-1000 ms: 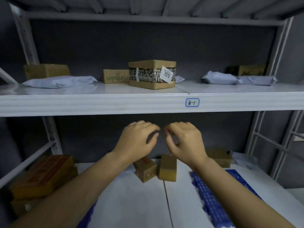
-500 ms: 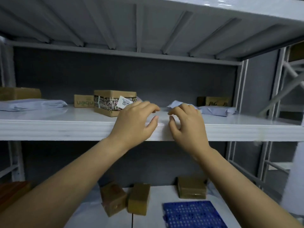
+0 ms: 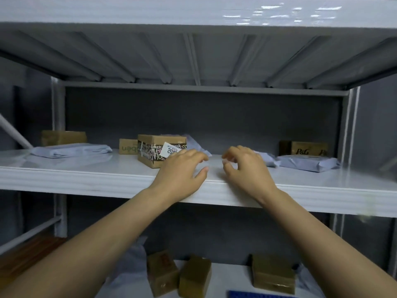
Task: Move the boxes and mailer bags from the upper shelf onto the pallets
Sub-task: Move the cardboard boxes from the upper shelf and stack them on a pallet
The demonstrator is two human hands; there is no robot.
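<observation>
Left hand (image 3: 180, 172) and right hand (image 3: 245, 169) are held loosely curled, empty, just right of the taped box (image 3: 150, 147), the left nearer.

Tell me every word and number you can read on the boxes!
"P&G": on the brown box at the back right.
"201", then cut off: on the white tag of the taped box.
Print on its tape: too jumbled to read.
Small box behind: upside-down print, partly hidden, unreadable.

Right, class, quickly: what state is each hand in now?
Left hand: open, holding nothing.
Right hand: open, holding nothing.
</observation>
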